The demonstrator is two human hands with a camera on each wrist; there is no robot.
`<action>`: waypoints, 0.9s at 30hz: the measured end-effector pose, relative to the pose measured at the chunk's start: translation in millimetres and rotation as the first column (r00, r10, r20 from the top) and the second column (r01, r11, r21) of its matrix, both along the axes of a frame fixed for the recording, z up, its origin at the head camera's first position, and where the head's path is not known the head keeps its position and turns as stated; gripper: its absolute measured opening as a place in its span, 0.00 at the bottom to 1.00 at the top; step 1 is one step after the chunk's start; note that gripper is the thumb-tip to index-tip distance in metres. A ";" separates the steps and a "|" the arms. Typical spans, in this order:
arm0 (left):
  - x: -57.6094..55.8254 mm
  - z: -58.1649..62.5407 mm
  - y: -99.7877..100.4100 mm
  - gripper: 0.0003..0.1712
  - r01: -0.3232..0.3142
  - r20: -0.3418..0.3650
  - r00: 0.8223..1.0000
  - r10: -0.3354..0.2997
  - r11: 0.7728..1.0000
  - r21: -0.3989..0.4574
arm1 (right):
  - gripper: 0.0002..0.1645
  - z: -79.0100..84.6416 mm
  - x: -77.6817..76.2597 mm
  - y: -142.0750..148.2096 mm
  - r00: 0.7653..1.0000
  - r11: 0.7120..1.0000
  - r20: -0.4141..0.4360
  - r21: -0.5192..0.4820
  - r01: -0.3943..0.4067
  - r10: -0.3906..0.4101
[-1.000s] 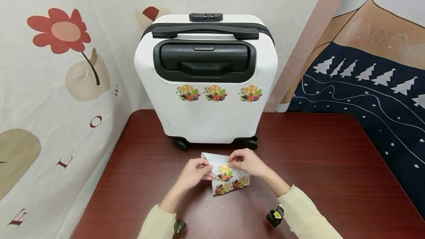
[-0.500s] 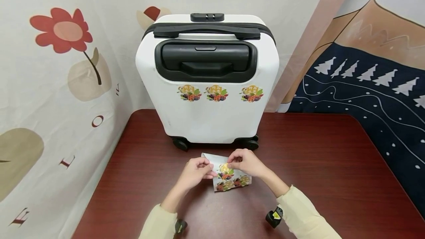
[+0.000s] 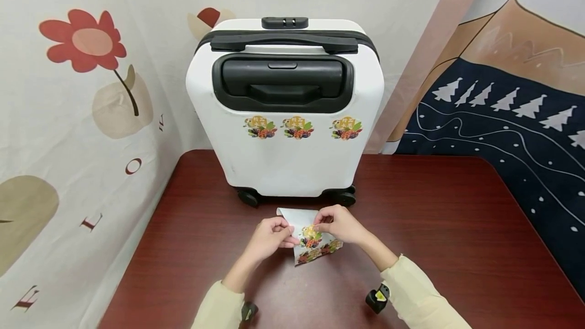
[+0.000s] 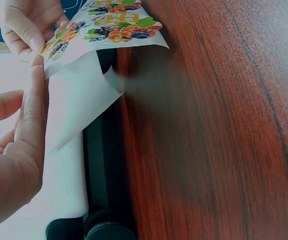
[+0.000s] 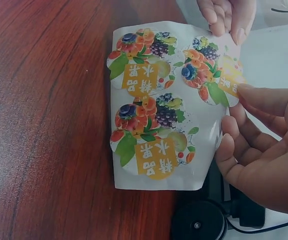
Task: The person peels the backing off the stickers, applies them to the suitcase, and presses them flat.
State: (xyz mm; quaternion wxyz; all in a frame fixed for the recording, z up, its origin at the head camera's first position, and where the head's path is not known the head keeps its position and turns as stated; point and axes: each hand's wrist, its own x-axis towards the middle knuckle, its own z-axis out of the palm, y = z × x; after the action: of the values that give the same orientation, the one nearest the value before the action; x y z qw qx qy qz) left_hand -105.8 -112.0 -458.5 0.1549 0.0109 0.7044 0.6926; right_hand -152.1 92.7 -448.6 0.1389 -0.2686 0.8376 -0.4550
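Note:
A white sheet of fruit stickers (image 3: 298, 216) is held up between both hands in front of the suitcase. Its far part curls back, and its near edge tilts toward me. My left hand (image 3: 269, 237) pinches the sheet's left edge. On the other side, my right hand (image 3: 340, 223) pinches the yellow top of one fruit sticker (image 3: 311, 238), its thumb over that sticker (image 5: 228, 80) in the right wrist view. Two more fruit stickers (image 5: 146, 130) show whole on the sheet there. The left wrist view shows the sheet's loose white corner (image 4: 91, 92) bent down under it.
A white suitcase (image 3: 292, 166) with black handles and wheels stands upright behind the hands. Three fruit stickers (image 3: 298, 128) are in a row on its front, the right one set wider apart. A reddish-brown table (image 3: 434, 227) lies under everything, with printed cloth (image 3: 160, 65) behind.
The sheet's near edge has shifted and tilted slightly, and its right corner has drawn in. Both hands keep almost the same place and grip.

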 end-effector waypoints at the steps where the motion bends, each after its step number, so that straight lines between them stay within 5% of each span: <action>1: -0.1 -0.4 -0.2 0.07 0.001 0.001 1.000 -0.001 1.000 -0.001 | 0.03 -0.4 -0.3 -0.1 1.000 1.000 0.002 0.000 -0.002 0.002; 14: -0.8 -5.8 -3.4 0.07 -0.002 0.013 1.000 0.002 1.000 -0.009 | 0.04 -1.7 -1.8 -2.2 0.999 0.999 -0.005 -0.001 -0.047 0.047; 21: 1.5 2.4 -2.1 0.06 0.000 0.027 1.000 0.000 1.000 -0.007 | 0.04 -3.3 -2.2 -1.9 0.998 0.998 0.004 -0.009 -0.058 0.058; 27: -0.2 -8.3 -3.6 0.07 0.011 0.023 1.000 -0.011 1.000 0.004 | 0.04 -5.2 -1.8 0.7 0.998 0.998 0.024 -0.026 -0.061 0.062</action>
State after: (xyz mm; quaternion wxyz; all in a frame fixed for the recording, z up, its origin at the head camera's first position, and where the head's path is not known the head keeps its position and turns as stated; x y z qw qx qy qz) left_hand -106.1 -115.6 -466.8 0.1667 0.0070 0.7012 0.6931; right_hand -153.9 93.5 -453.8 0.1600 -0.2903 0.8214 -0.4642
